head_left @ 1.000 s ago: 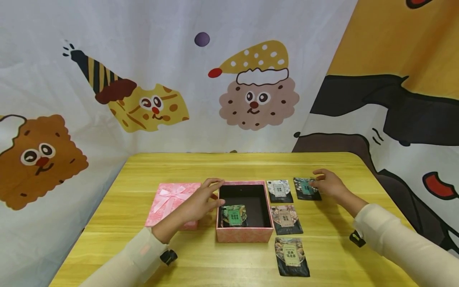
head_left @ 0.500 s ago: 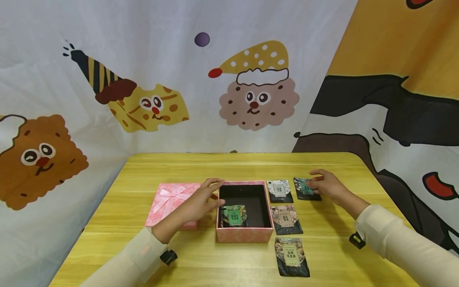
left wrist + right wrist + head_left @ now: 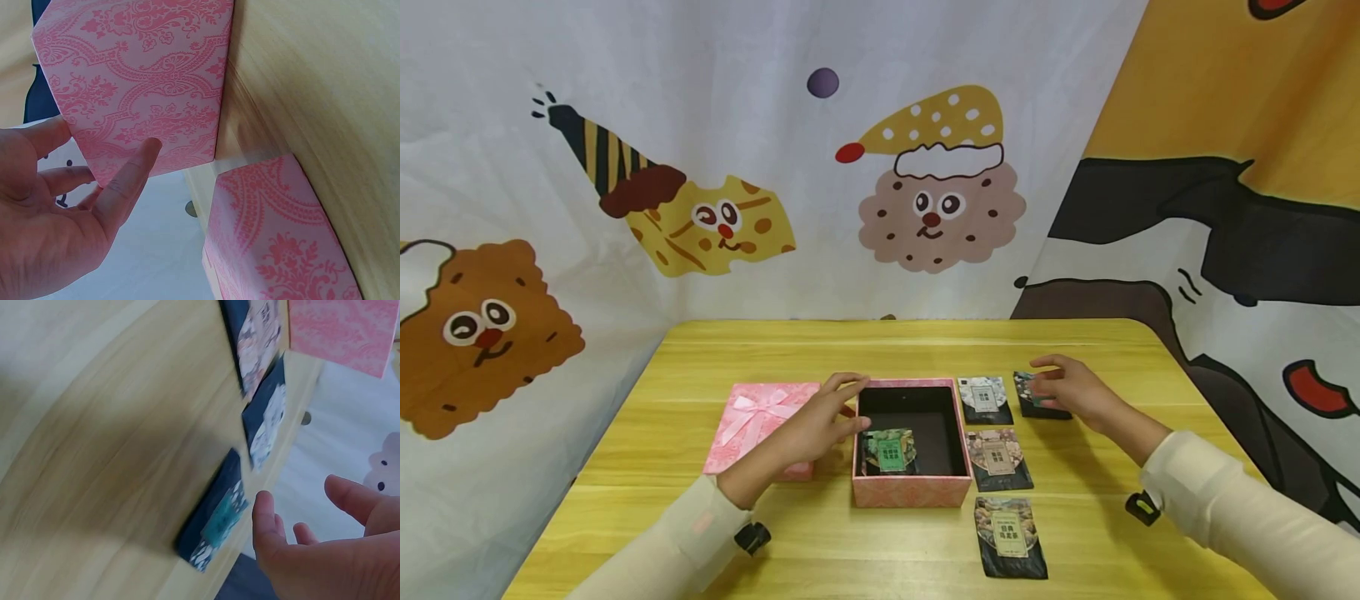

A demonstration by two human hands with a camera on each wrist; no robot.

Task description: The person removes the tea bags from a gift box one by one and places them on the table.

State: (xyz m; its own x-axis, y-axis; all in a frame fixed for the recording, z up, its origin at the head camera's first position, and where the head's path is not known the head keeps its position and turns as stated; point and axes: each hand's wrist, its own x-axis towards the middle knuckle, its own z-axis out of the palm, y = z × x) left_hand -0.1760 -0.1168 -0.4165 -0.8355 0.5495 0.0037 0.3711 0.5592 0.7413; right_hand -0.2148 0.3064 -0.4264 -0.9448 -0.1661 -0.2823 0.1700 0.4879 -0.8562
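Note:
My left hand holds the open pink box at its left rim and far left corner. In the left wrist view, one finger lies on the box's patterned outer wall and the thumb touches the rim. A green tea sachet rests inside the black interior. My right hand hovers above a teal tea sachet, fingers spread and apart from it in the right wrist view. From the head view, the hand covers part of that sachet.
Right of the box lie a white-labelled sachet, a beige one and a yellow-labelled one. The pink lid with a ribbon bow sits left of the box, partly behind my left arm. A printed curtain hangs behind the table.
My right hand has shifted slightly left over the teal tea sachet, covering more of it. The left hand, box and other sachets stay where they were.

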